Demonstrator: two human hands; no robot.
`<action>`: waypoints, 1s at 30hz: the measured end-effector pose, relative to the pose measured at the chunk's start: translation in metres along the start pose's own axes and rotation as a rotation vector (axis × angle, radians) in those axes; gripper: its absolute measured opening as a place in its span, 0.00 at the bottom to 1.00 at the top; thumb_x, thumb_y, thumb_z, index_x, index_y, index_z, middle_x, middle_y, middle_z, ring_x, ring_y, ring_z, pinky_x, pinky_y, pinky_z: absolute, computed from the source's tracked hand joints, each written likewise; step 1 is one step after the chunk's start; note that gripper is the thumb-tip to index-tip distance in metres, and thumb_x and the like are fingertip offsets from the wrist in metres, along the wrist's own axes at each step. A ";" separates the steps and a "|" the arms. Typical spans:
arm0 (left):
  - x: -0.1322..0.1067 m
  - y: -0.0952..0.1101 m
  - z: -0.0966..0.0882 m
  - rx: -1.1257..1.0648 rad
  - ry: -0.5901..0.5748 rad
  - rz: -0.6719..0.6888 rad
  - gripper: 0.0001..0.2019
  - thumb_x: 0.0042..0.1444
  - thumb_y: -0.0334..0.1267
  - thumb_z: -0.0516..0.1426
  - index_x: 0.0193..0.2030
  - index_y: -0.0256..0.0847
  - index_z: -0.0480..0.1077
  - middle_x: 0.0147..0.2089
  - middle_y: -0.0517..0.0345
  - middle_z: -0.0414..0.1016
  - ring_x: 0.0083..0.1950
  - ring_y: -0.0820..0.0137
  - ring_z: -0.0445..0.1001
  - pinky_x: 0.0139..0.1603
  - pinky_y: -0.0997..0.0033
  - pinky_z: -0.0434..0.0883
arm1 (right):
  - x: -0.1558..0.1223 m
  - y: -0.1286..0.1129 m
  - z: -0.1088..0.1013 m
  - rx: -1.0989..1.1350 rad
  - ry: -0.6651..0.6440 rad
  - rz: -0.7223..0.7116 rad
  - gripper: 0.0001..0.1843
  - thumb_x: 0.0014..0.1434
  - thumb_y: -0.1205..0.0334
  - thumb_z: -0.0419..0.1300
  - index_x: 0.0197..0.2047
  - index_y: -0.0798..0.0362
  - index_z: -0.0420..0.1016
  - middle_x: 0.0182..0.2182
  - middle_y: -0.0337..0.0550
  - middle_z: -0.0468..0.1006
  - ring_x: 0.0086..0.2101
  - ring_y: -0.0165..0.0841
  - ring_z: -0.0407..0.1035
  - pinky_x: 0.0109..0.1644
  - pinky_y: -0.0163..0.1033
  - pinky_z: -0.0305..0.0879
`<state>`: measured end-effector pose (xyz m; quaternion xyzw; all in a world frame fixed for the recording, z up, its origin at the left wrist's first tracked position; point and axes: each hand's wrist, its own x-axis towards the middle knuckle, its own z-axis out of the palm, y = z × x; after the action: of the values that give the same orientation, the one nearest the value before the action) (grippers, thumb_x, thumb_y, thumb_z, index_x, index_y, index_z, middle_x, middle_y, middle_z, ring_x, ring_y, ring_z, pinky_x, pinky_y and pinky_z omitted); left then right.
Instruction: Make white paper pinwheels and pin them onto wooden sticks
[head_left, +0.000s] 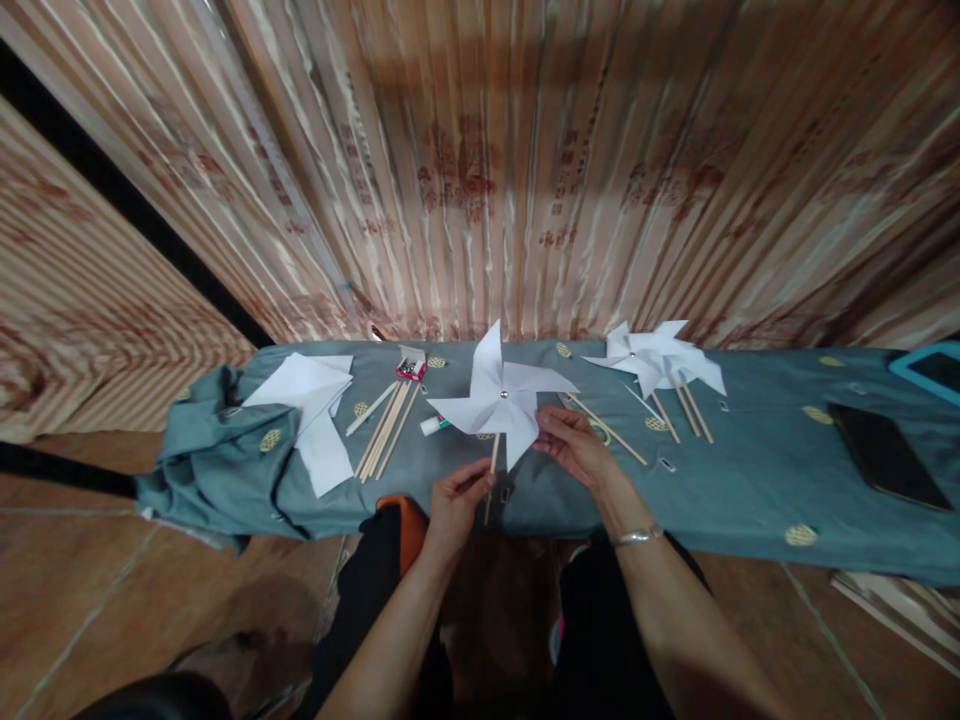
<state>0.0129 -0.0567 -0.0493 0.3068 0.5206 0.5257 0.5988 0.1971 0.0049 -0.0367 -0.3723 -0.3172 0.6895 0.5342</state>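
A white paper pinwheel [517, 380] with a shiny pin at its centre stands up in front of me on a thin wooden stick [493, 455]. The fingers of my left hand [459, 500] are wrapped round that stick below the blades. My right hand [577, 445] pinches the edge of the lower right blade between thumb and fingers. Behind the pinwheel, partly hidden, lies a white-capped tube [433, 426]. To the right of my right hand, another stick [611, 430] rests on the cloth beside a yellow-green ring, perhaps a scissors handle [601, 432].
White pinwheels [664, 358] on sticks lie to the right. At left are cut paper pieces [307, 395], several loose sticks [386, 435], a white pen-like item [371, 408] and a small red box of pins [411, 366]. A dark phone [889, 455] rests far right on the green cloth [750, 480].
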 end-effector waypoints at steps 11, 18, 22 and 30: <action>-0.001 0.002 -0.001 -0.037 -0.003 0.010 0.15 0.32 0.38 0.70 0.32 0.40 0.82 0.31 0.55 0.83 0.33 0.70 0.76 0.40 0.71 0.71 | 0.001 0.007 0.010 0.083 -0.034 0.045 0.18 0.34 0.55 0.78 0.27 0.53 0.81 0.20 0.37 0.81 0.22 0.29 0.76 0.26 0.29 0.76; 0.000 0.001 -0.004 -0.020 0.009 0.010 0.16 0.33 0.39 0.71 0.33 0.40 0.82 0.32 0.54 0.83 0.34 0.68 0.77 0.41 0.70 0.71 | 0.001 0.008 0.008 0.081 -0.028 0.045 0.17 0.35 0.56 0.78 0.28 0.53 0.82 0.22 0.38 0.83 0.22 0.28 0.76 0.28 0.28 0.76; 0.000 0.001 -0.003 -0.037 0.004 0.003 0.16 0.32 0.39 0.71 0.33 0.39 0.82 0.32 0.54 0.83 0.33 0.68 0.76 0.41 0.69 0.72 | 0.002 0.009 0.009 0.065 -0.018 0.048 0.18 0.33 0.56 0.79 0.29 0.51 0.83 0.23 0.37 0.83 0.23 0.28 0.76 0.27 0.29 0.76; -0.002 0.002 -0.002 -0.053 -0.020 0.001 0.17 0.31 0.40 0.72 0.33 0.40 0.82 0.32 0.55 0.83 0.32 0.70 0.76 0.41 0.70 0.72 | 0.000 0.010 0.013 0.007 -0.017 0.058 0.17 0.34 0.55 0.78 0.29 0.52 0.83 0.21 0.37 0.81 0.23 0.26 0.74 0.27 0.27 0.73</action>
<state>0.0110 -0.0583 -0.0473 0.2964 0.5002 0.5366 0.6115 0.1808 0.0025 -0.0382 -0.3734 -0.3083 0.7091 0.5125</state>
